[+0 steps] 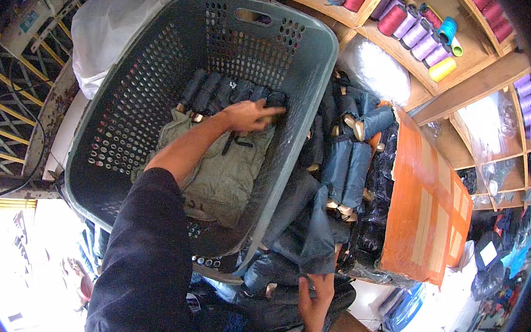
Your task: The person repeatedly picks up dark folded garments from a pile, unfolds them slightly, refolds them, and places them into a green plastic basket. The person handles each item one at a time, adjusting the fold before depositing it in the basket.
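Observation:
A dark grey-green plastic basket (304,138) with perforated walls stands tilted in front of me. Inside it, a row of dark rolled fabric bundles (210,95) lies along the far side, beside a folded olive-khaki cloth (229,175). My left hand (252,115) reaches over the right end of that row, fingers stretched and slightly blurred, with nothing visible in them. Below the basket's right side, my right hand (314,299) grips the lower end of a blue-grey denim piece (319,240), thumb in front, other fingers partly hidden behind it.
More denim rolls (346,166) with tan ends are heaped right of the basket, against an orange-taped box (424,197). Wooden shelves (465,81) at upper right hold thread spools (417,32). A white plastic bag (108,35) sits at the basket's far left; a metal lattice (0,118) lies beyond.

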Demonstrator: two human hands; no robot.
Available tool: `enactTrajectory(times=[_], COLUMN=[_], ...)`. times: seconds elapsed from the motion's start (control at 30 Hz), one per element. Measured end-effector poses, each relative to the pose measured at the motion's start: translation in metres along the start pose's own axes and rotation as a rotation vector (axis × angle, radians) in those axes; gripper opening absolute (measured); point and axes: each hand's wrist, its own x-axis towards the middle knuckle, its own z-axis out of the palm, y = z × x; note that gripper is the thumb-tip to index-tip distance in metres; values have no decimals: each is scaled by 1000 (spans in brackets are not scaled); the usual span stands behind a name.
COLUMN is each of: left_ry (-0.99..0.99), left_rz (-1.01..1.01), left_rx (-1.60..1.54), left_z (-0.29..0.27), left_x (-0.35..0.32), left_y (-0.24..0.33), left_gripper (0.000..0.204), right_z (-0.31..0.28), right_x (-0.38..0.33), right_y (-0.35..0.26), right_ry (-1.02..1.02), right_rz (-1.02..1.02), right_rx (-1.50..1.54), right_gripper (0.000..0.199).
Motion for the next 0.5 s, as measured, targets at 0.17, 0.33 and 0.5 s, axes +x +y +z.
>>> enactTrajectory(times=[0.17, 0.33, 0.5], left_ry=[859, 741, 846], left_rz=[-317, -288, -395], left_rx=[-340, -316, -366], left_z=[34, 6, -56], left_x=[45, 56, 9], left_y=[-22, -12, 32], left_gripper=[41, 40, 37], right_z=[-2, -11, -32], right_x=[4, -7, -20], right_y=[-5, -14, -25], right_ry=[29, 71, 104], right_rz=[-8, -23, -267], right_rx=[16, -8, -89], right_gripper=[14, 11, 13])
